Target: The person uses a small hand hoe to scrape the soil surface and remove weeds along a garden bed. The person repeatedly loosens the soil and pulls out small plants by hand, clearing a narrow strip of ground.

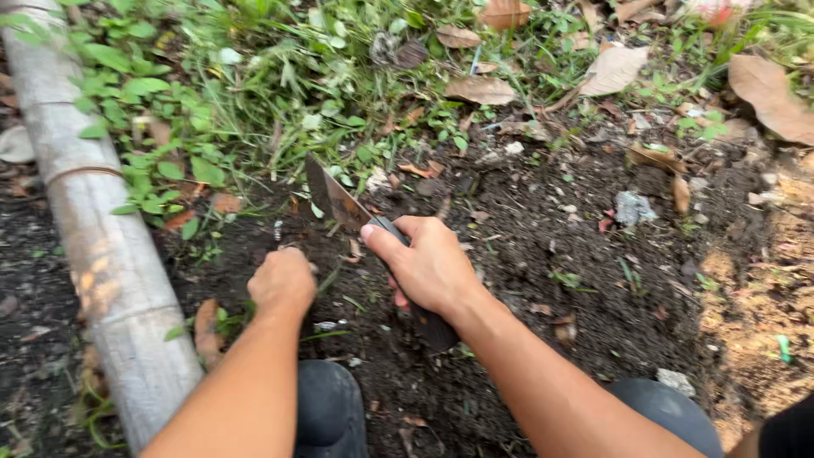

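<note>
Looking down from your head camera, your right hand has its fingers wrapped tight round a knife, blade pointing to ten o'clock into dark soil. Your left hand, fingers curled shut on the ground, sits just beside it. A slip could likely nick that hand. A bamboo pole lies at nine o'clock.

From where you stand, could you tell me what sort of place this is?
Most likely a garden or yard plot outdoors: dark bare soil, green weeds, dry fallen leaves and a bamboo pole lying beside it.
</note>
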